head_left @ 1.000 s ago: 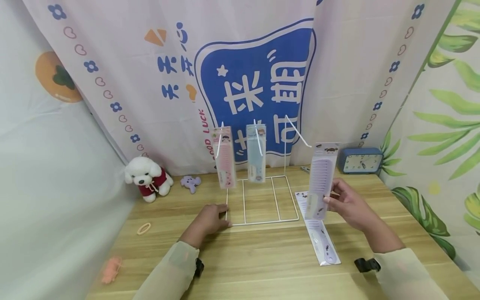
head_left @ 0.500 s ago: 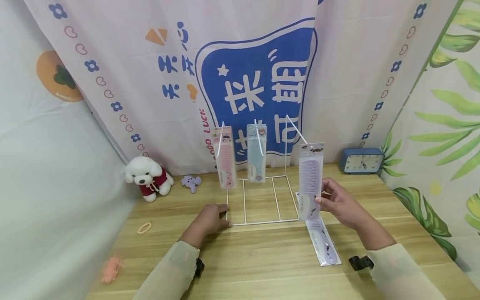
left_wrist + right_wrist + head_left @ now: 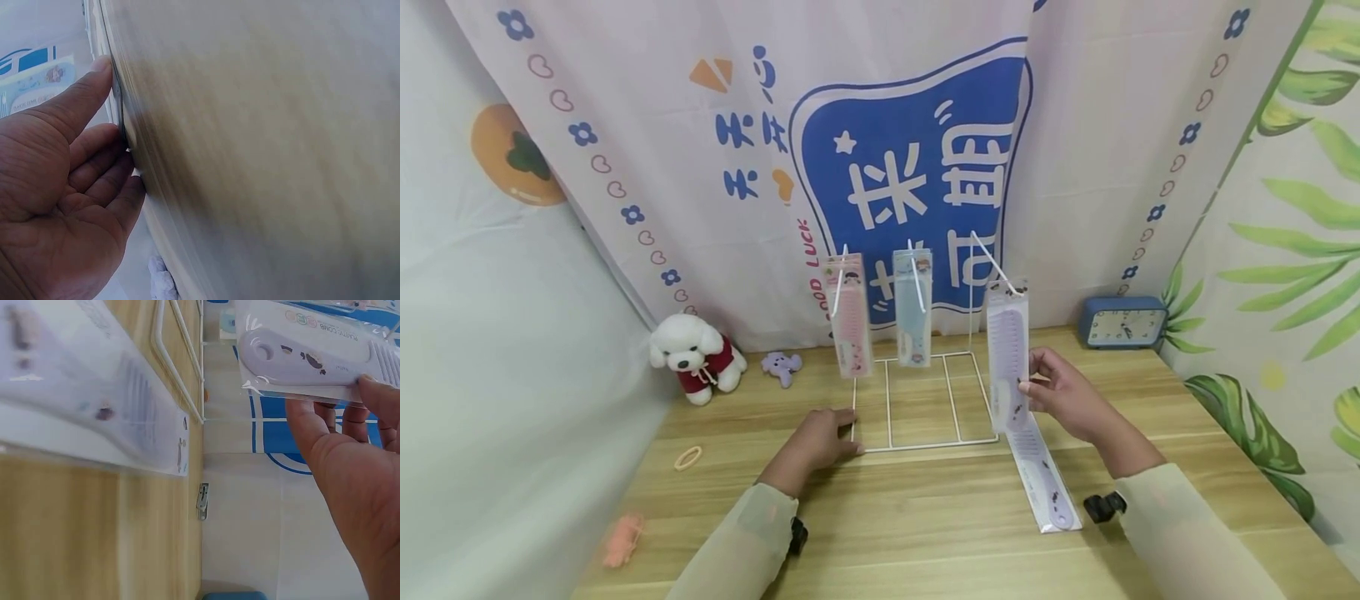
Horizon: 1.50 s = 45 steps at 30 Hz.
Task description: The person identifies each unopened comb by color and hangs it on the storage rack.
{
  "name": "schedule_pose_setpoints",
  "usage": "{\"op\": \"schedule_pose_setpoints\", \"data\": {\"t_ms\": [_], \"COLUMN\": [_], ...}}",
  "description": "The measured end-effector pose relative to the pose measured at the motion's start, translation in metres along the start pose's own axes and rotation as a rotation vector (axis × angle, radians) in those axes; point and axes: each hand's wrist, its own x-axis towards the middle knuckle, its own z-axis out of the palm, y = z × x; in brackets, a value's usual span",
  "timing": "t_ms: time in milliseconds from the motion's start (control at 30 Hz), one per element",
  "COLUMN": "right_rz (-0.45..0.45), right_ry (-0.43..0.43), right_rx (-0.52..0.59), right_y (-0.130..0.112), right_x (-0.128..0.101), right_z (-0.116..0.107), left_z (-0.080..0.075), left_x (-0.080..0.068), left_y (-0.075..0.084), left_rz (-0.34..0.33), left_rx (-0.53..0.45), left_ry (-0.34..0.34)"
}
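Note:
My right hand point(image 3: 1063, 396) pinches a packaged purple comb point(image 3: 1009, 358) by the lower right edge of its clear sleeve. The package hangs upright, its top at the right hook point(image 3: 996, 262) of a white wire rack point(image 3: 925, 447). The hook's tip shows in front of the card; whether it passes through the hole I cannot tell. A second packaged purple comb point(image 3: 1045, 483) lies on the table below, partly covered by the held one. My left hand point(image 3: 822, 437) holds the rack's front left corner, thumb and curled fingers at the wire, also seen in the left wrist view.
Pink comb packages point(image 3: 850, 325) and blue comb packages point(image 3: 913, 317) hang on the left and middle hooks. A blue clock point(image 3: 1122, 322) stands right; a plush dog point(image 3: 692, 354) and purple toy point(image 3: 781, 367) sit left. A metal clip point(image 3: 202, 501) lies near the back edge.
My right hand has carried the packaged purple comb leftward to the right hook, whose tip now overlaps the card's top. The left hand stays at the rack's corner.

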Motion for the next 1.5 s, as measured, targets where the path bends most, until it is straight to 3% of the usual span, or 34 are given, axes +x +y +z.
{"op": "schedule_pose_setpoints", "data": {"t_ms": [300,500,1000,1500], "right_rz": [0.069,0.108,0.131,0.137], "right_ry": [0.068,0.124,0.194,0.212], "right_rx": [0.084,0.136,-0.083,-0.060], "right_y": [0.000,0.001,0.004,0.000], "right_x": [0.068,0.096,0.127,0.131], "right_z": [0.002,0.000,0.008,0.013], "left_z": [0.000,-0.002,-0.001,0.000], "left_x": [-0.001,-0.001,0.000,0.000], "left_y": [-0.002,0.000,-0.001,-0.002], "left_rz": [-0.002,0.010,0.016,0.030], "left_rx": [0.011,0.002,-0.006,0.002], "left_ry": [-0.004,-0.001,0.007,0.019]}}
